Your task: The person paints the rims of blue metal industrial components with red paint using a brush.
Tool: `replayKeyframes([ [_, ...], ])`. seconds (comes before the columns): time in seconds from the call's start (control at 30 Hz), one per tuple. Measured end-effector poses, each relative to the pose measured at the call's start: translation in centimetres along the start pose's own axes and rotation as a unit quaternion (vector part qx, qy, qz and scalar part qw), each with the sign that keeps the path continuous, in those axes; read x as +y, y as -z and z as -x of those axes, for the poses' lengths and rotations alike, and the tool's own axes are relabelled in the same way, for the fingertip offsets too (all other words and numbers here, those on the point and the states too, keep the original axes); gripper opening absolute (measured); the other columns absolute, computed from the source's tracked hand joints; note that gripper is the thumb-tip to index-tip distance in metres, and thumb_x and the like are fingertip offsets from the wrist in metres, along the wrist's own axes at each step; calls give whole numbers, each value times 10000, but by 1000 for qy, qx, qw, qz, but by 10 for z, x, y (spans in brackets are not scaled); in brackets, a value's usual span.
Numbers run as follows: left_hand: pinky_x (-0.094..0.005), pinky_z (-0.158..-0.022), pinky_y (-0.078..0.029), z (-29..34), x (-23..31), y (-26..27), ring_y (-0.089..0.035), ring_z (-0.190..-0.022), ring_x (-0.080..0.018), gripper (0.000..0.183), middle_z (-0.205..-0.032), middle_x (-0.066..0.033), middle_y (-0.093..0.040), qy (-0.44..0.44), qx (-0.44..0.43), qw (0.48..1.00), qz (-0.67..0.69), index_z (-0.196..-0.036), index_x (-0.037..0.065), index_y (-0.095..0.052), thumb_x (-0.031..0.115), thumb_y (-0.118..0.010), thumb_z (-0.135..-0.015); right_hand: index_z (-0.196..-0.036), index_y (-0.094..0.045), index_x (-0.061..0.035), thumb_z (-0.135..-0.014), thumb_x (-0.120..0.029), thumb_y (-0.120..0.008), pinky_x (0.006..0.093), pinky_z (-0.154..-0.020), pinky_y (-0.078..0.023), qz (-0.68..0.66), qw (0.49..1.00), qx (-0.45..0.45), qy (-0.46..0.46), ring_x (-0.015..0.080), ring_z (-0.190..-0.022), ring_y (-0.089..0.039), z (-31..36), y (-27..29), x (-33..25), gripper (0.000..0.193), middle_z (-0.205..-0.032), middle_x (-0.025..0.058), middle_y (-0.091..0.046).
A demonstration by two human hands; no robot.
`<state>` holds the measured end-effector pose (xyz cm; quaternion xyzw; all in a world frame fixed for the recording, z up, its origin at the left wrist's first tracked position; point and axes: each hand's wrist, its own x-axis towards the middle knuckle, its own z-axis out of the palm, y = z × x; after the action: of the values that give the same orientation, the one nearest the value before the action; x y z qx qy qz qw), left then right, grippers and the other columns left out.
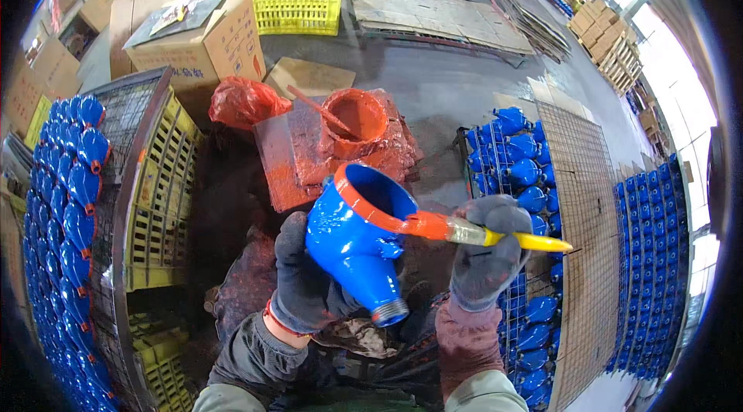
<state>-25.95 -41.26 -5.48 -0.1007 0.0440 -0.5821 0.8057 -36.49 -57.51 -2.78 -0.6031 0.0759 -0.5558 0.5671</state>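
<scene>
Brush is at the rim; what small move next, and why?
Probably turn the blue casting slightly with the left hand, holding the brush steady in the right hand: its red bristles meet the red band on the rim, whose far edge looks blue.

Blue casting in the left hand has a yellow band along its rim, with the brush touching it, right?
No, the head view shows the band is orange-red, not yellow. The left hand holds the blue casting, and the brush touches the band.
</scene>
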Motion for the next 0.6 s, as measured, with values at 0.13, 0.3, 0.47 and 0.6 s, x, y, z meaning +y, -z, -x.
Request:
replayKeyframes([
  [0.13,-640,-946,-468,6,-4,3,-552,-1144,-500,1026,-1421,-265,-434,46,29,998,16,-1510,78,-218,690,-616,-790,-956,-560,-33,-896,-400,-644,346,-709,-496,-132,986,-30,-102,223,-794,-588,-2,9,15,381,-915,137,-582],
  [0.3,-603,-847,-539,13,-13,1,-622,-1048,-441,905,-1328,-238,-539,73,92,993,30,-1436,127,-401,749,-535,-792,-1051,-520,-63,-894,-364,-620,361,-768,-496,-266,942,-63,-195,218,-880,-567,-9,23,40,354,-1004,120,-542],
  [0.47,-629,-855,-526,15,-32,10,-593,-1062,-517,1014,-1338,-273,-516,151,107,977,103,-1465,104,-335,772,-584,-743,-1101,-512,-88,-869,-334,-648,363,-822,-478,-425,868,-103,-237,229,-935,-555,-12,28,53,365,-1030,105,-527],
  [0.6,-601,-997,-455,22,-47,25,-502,-1233,-444,974,-1426,-216,-454,186,54,979,70,-1474,110,-335,746,-570,-774,-964,-451,-131,-832,-354,-675,348,-728,-442,-464,846,-98,-244,182,-849,-450,-14,27,59,342,-899,3,-398],
])
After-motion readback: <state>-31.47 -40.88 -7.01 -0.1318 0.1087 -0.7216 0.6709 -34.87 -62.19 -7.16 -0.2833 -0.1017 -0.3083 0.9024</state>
